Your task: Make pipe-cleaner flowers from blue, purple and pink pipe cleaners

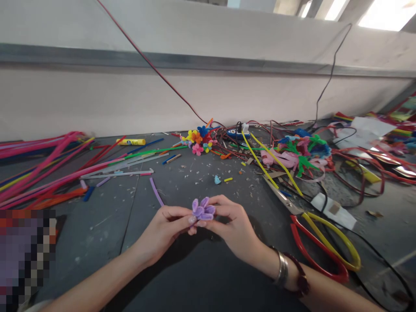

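Note:
Both hands meet at the middle of the table around a small purple pipe-cleaner flower (203, 210) with several looped petals. My left hand (169, 225) pinches the flower's base from the left, thumb and fingers closed on it. From the other side, my right hand (230, 219) grips the petals between thumb and fingers. A purple strip (156, 192) sticks up behind my left fingers; whether it joins the flower is hidden. The flower's underside is covered by the fingertips.
Large scissors (325, 242) with red and yellow handles lie right of my right hand. Pipe cleaners (45, 169) spread over the left side. Finished colourful flowers (198, 139) sit at the back, beside tangled cords (224, 145). A yellow glue stick (131, 142) lies near the wall.

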Motion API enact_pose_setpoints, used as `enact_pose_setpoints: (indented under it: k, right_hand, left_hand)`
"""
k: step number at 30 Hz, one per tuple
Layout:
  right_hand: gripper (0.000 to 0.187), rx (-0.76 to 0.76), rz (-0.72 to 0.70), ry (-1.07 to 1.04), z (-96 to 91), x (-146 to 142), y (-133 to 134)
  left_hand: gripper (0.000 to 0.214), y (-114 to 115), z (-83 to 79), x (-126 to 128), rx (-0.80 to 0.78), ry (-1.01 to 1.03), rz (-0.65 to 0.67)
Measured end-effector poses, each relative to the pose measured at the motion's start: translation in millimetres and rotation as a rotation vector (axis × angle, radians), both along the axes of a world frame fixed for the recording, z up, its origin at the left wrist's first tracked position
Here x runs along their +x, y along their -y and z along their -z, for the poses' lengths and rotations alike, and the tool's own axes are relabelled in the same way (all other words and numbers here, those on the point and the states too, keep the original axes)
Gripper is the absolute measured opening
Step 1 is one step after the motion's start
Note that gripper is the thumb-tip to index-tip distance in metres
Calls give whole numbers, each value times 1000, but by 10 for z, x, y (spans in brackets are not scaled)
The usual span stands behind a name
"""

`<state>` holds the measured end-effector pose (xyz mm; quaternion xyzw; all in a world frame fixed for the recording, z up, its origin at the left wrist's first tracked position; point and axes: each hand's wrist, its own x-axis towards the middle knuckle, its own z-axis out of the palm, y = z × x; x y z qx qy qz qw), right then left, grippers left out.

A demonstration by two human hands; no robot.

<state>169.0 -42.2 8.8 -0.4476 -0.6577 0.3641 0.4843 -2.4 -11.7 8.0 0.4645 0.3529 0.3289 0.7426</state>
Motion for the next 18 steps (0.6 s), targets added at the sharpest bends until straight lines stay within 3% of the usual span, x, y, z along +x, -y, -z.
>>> enact_pose_setpoints:
  k: [11, 18]
  right_hand:
    - [8, 31, -99, -89, 4, -56, 31]
    - [12, 24, -189, -90, -41, -64, 61]
  left_hand:
    - [19, -5, 54, -43, -328, 112, 185]
    - [23, -36, 60, -75, -400, 83, 287]
